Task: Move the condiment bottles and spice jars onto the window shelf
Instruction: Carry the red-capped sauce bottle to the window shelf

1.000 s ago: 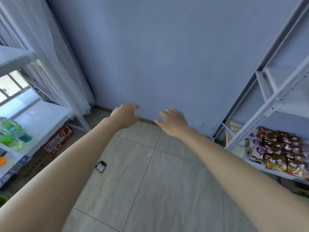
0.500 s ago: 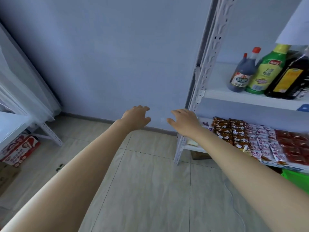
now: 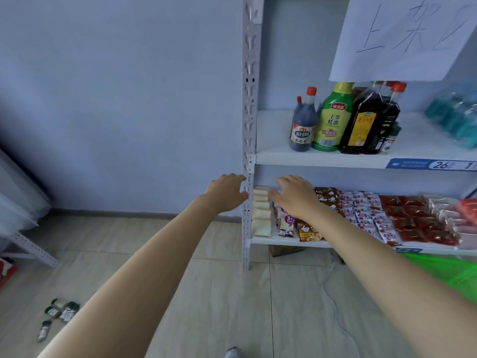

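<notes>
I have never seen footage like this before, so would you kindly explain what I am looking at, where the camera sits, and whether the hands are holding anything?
There is no machine here. A person wears a wide-angle camera on the head, looking forward and down, so both bare arms reach into the picture from below. The left hand and the right hand are stretched out with relaxed fingers and hold nothing.

Ahead stands a white metal shelf rack. On its upper board are a dark vinegar bottle with a red cap, a green plastic bottle with a yellow top and a tall dark bottle with a yellow label. The lower board carries rows of packaged snacks. A handwritten paper sign hangs above.

On the tiled floor at lower left lie a few small spice jars.
</notes>
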